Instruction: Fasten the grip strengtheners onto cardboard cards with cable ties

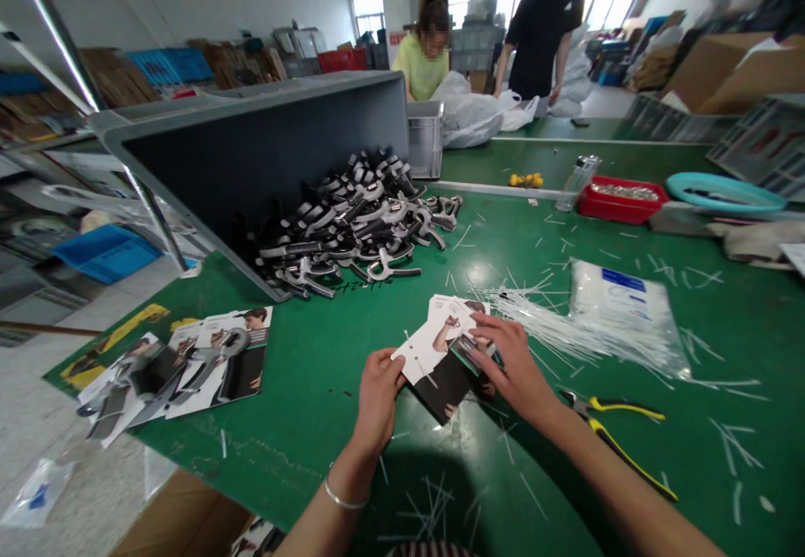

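My left hand (378, 393) pinches the left edge of a printed card (420, 354) that has white cable ties through its holes. More cards (444, 389) lie under it on the green table. My right hand (512, 360) rests over the right side of the cards, thumb and fingers closed around their edge. Black and grey hand grips (371, 217) spill in a heap from a tipped grey crate (251, 108). At the left, several cards (214, 356) lie with hand grips on them.
Loose white cable ties (541, 322) and a bag of ties (629, 314) lie to the right, with yellow-handled cutters (620, 439) nearer. Farther back are a red tray (620, 200), a blue-green plate (723, 192) and two people (541, 37) behind the table.
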Action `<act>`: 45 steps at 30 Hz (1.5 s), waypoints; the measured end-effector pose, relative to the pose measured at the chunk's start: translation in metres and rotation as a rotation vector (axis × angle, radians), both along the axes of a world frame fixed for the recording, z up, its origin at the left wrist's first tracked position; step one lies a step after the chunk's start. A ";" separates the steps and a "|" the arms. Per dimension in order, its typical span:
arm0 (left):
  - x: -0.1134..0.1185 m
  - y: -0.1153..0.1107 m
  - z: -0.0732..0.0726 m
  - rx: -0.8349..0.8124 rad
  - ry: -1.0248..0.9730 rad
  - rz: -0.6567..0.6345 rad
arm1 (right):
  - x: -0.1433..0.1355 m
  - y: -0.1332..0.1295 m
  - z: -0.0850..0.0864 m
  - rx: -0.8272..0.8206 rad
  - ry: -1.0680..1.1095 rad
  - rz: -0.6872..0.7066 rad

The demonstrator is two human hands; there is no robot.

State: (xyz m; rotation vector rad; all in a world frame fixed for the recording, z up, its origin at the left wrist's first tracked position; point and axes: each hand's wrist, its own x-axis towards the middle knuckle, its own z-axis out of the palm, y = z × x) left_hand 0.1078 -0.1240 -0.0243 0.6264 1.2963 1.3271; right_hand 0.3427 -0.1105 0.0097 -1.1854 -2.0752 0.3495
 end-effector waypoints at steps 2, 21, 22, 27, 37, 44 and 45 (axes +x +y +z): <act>-0.008 -0.004 -0.002 -0.055 -0.014 -0.098 | 0.016 -0.019 -0.014 -0.076 0.019 -0.051; -0.062 0.050 0.010 0.280 1.089 -0.247 | 0.022 -0.001 -0.070 -0.055 -0.007 -0.083; -0.069 0.071 0.013 0.268 1.110 -0.256 | 0.019 -0.001 -0.073 -0.042 -0.012 -0.093; -0.066 0.167 0.015 0.240 1.155 -0.174 | 0.006 0.010 -0.058 -0.069 -0.061 0.000; -0.072 0.218 0.023 0.194 1.003 -0.204 | 0.012 -0.005 -0.029 -0.098 0.025 -0.114; -0.042 0.132 0.084 0.259 0.507 -0.354 | -0.020 0.022 0.028 0.038 -0.176 -0.046; -0.037 0.119 0.094 0.228 0.435 -0.392 | -0.025 0.024 0.036 0.037 -0.203 -0.034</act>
